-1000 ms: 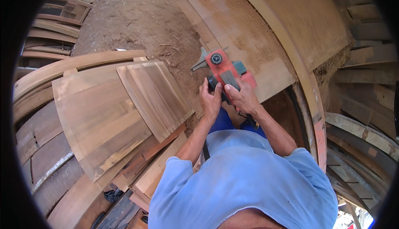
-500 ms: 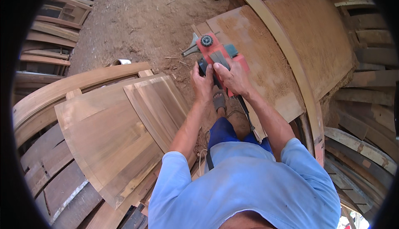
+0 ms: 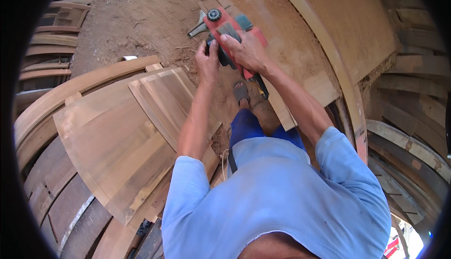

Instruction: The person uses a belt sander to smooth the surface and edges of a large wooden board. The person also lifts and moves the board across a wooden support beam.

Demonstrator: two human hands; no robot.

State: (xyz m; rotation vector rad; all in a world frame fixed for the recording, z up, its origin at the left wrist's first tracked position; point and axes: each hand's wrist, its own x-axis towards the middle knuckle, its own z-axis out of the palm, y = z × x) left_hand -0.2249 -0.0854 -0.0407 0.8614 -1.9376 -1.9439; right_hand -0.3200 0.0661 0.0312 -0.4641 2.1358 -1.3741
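Observation:
A red electric hand planer (image 3: 230, 31) with a black knob sits on the near edge of a wide wooden board (image 3: 291, 47). My right hand (image 3: 246, 50) is wrapped over the planer's top handle. My left hand (image 3: 207, 61) grips the planer's left side, fingers curled against its black body. Both arms reach forward from a blue shirt. A sandalled foot (image 3: 241, 91) stands on the dirt below the planer.
Cut, fan-shaped wooden panels (image 3: 117, 132) lie stacked at my left over curved planks (image 3: 56, 99). A long curved wooden strip (image 3: 338, 76) runs along the board's right side. Sawdust-covered dirt ground (image 3: 141, 15) lies ahead. More curved timbers (image 3: 408, 141) pile up at right.
The planer and both hands have travelled forward and leftward along the board's edge, with the arms stretching out further. The grip is unchanged.

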